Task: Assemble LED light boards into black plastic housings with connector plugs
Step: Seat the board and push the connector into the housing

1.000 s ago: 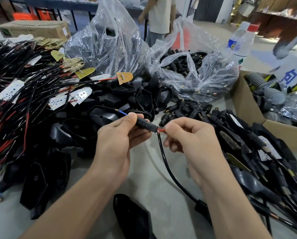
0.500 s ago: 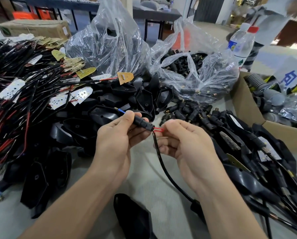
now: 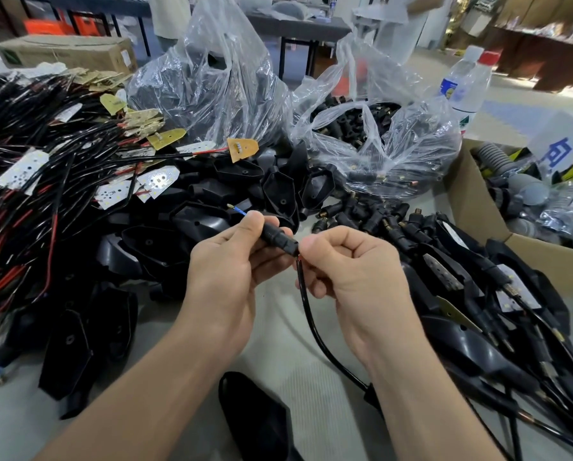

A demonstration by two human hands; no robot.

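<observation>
My left hand (image 3: 226,271) grips a black connector plug (image 3: 278,239) between thumb and fingers; a thin blue wire tip (image 3: 236,209) sticks out of the plug's far end. My right hand (image 3: 351,264) pinches the black cable (image 3: 311,314) right at the plug's near end. The cable curves down between my forearms toward the lower right. A black plastic housing (image 3: 258,417) lies on the table below my hands. Wired LED boards (image 3: 158,181) lie in a heap at the left.
Loose black housings (image 3: 278,191) and loose plugs (image 3: 361,214) lie behind my hands. Two clear bags (image 3: 211,78) stand at the back. A cardboard box (image 3: 478,207) and a water bottle (image 3: 464,84) are at the right. Assembled units with cables (image 3: 494,294) pile at the right.
Both hands rose slightly and closed together. The red wire that showed between plug and cable is now hidden, with the cable end against the plug.
</observation>
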